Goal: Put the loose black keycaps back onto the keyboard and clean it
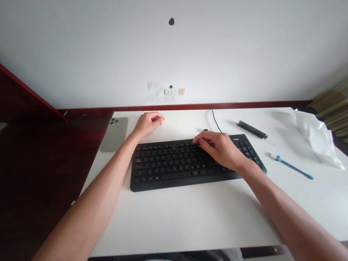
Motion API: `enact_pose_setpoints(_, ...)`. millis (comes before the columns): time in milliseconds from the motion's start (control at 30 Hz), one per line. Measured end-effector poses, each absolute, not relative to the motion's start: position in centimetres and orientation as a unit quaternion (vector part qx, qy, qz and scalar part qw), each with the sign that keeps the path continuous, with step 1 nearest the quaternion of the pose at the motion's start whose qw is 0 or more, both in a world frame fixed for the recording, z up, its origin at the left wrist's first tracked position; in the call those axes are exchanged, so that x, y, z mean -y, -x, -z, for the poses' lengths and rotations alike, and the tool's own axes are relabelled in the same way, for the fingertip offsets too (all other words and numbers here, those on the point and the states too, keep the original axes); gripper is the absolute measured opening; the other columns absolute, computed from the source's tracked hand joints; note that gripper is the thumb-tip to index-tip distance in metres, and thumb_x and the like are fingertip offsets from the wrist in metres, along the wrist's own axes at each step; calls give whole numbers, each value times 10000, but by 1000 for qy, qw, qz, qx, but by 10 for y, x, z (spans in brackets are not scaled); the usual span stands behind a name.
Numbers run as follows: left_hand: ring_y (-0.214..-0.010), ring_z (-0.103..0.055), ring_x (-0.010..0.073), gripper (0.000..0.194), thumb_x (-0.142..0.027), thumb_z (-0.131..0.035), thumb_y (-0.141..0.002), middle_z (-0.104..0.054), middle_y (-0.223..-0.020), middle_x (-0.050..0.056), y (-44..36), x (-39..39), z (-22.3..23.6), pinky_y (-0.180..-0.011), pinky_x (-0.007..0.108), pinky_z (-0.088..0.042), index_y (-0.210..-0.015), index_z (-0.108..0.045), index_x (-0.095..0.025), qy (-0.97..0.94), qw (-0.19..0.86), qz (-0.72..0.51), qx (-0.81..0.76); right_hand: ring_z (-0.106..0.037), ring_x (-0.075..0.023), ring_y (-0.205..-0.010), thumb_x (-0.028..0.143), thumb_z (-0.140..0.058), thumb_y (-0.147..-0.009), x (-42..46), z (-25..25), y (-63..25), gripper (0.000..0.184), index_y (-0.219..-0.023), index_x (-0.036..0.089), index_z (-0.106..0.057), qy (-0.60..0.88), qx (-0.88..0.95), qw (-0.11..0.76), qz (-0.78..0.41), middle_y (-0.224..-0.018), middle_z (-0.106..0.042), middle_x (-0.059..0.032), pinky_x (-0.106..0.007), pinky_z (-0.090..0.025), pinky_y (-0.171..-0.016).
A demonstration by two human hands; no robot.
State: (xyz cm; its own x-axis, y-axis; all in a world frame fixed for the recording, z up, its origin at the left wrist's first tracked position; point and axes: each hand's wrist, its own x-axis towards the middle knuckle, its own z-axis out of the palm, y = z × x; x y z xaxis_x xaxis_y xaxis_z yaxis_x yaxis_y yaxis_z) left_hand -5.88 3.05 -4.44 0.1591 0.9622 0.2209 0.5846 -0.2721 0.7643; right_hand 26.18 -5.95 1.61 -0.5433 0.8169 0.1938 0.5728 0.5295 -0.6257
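A black keyboard [176,175] lies on the white table, slightly turned. My right hand [219,148] is over its right-hand part, fingers bent and pinched together near the top rows of keys. Whatever sits between those fingertips, if anything, is hidden. Just behind the keyboard's upper left part, my left hand [148,123] rests near the tabletop with its fingers loosely curled in; nothing shows in it. A small black piece [205,130] sits at the keyboard's back edge, close to my right hand.
A phone [114,135] lies at the table's left edge. To the right are a black elongated piece [252,129], a blue-handled brush [294,167] and a crumpled white plastic bag [314,137]. A black cable [215,121] runs off the back edge. Sockets [175,91] are on the wall.
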Motion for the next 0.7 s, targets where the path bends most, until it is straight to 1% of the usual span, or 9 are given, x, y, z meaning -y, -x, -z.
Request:
enact_pose_setpoints(67,-837,-713,204,208,-322,-614,-890,-793,-881,36,59,-30,44,-774,316,-491,-931,-780,-204,-713,264,-355,-544,-550,-139,-611,354,-505,-1034,60,-15,-262,280,-1063,243,-760,427,829,233,-275,-810,-711,-1,-303,-421,-618)
enact_pose_setpoints(167,-828,-710,202,210,-323,-612,-891,-792,-876,34,58,-30,43,-769,315,-486,-933,-780,-205,-713,264,-353,-545,-625,-170,-721,434,-570,-1016,60,-13,-262,287,-1133,245,-752,412,807,242,-346,-849,-729,-17,-316,-469,-680)
enact_pose_setpoints(233,-821,-706,201,213,-328,-611,-893,-792,-876,32,58,-29,43,-767,316,-483,-937,-782,-207,-713,261,-350,-549,-664,-191,-806,478,-632,-988,60,-12,-261,307,-1123,234,-760,385,786,254,-412,-890,-745,-36,-328,-504,-732)
enact_pose_setpoints(300,-820,-705,202,218,-332,-610,-894,-794,-878,33,58,-29,42,-761,316,-481,-944,-783,-209,-713,257,-347,-553,-679,-193,-830,500,-698,-948,60,-11,-259,326,-1083,212,-769,365,749,265,-485,-885,-753,-49,-323,-520,-741)
enact_pose_setpoints(400,-833,-710,204,213,-327,-613,-888,-795,-882,38,57,-29,42,-762,312,-487,-938,-780,-204,-712,262,-350,-549,-658,-156,-729,518,-776,-890,61,-9,-255,368,-1027,175,-767,348,674,288,-584,-810,-751,-53,-284,-512,-659)
enact_pose_setpoints(500,-834,-711,206,209,-323,-615,-881,-791,-867,40,57,-29,43,-772,311,-493,-933,-774,-200,-710,270,-357,-543,-593,-106,-616,542,-788,-877,62,-6,-251,404,-994,156,-770,334,614,306,-647,-747,-740,-46,-242,-486,-589)
enact_pose_setpoints(700,-812,-701,207,224,-331,-608,-885,-789,-859,37,59,-30,44,-775,317,-496,-951,-783,-208,-712,263,-350,-549,-596,-77,-598,558,-817,-847,63,-1,-248,426,-949,146,-784,311,530,315,-723,-721,-736,-41,-189,-482,-564)
